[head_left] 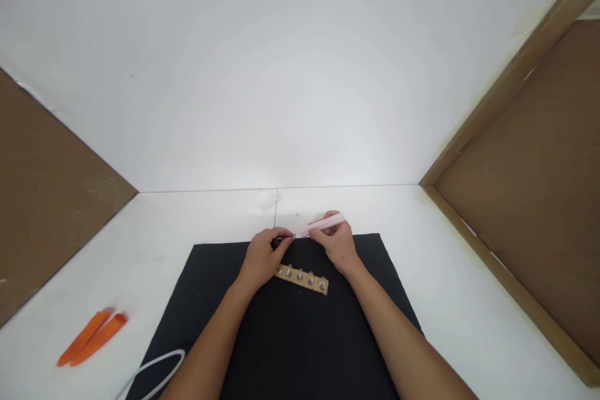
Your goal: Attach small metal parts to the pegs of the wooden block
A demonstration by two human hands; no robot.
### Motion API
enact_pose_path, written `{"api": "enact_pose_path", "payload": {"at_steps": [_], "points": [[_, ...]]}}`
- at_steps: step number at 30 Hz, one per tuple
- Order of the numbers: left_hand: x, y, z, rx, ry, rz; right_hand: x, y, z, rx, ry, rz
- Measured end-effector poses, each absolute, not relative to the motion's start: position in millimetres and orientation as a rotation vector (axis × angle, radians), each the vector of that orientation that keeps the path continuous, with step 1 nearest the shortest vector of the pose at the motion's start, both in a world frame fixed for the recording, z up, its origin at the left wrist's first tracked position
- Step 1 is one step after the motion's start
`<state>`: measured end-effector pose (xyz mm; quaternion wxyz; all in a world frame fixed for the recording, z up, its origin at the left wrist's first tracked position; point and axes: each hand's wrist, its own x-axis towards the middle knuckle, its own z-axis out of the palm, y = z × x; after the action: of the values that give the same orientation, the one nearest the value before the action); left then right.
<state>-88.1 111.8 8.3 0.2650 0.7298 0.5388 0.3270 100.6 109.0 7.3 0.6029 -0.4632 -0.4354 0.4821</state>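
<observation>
- White cord [159,365] & two orange plastic wedges [91,337]: near-L corner, well apart from hands.
- Black mat [290,350]: matte, flat on white table [469,300].
- Wood strip [302,277] w/ row of metal studs: just on near side of both hands, long axis L–R, R end slightly nearer; L hand [262,256] closer, over its L end.
- L hand pinches tiny part [292,237]; kind too small to tell.
- R hand [338,244] pinches pink tool [323,225]: smooth, pen-shaped, tip pointing L, meeting the tiny part.
- White wall [281,75] behind.

left hand [261,257]: bare, no glove, no ring | right hand [336,244]: bare, no glove | forearms: bare, no sleeves in view
</observation>
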Motion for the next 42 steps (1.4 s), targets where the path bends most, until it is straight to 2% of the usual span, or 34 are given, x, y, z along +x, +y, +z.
{"api": "enact_pose_path", "payload": {"at_steps": [6, 20, 27, 42], "points": [[-87.9, 112.1, 7.2, 1.985, 1.458, 0.894, 101.4, 108.3, 6.3, -1.012, -1.029, 1.168], [-87.7, 112.1, 7.5, 2.038, 1.458, 0.87, 99.7, 109.2, 6.5, -1.077, -1.011, 1.063], [-87.1, 110.4, 9.7, 2.046, 1.439, 0.857, 100.1, 105.7, 9.9, -0.996, -1.033, 1.184], [-88.7, 111.3, 8.2, 2.019, 1.439, 0.838, 97.3, 106.9, 9.6, -1.029, -1.076, 1.188]]}}
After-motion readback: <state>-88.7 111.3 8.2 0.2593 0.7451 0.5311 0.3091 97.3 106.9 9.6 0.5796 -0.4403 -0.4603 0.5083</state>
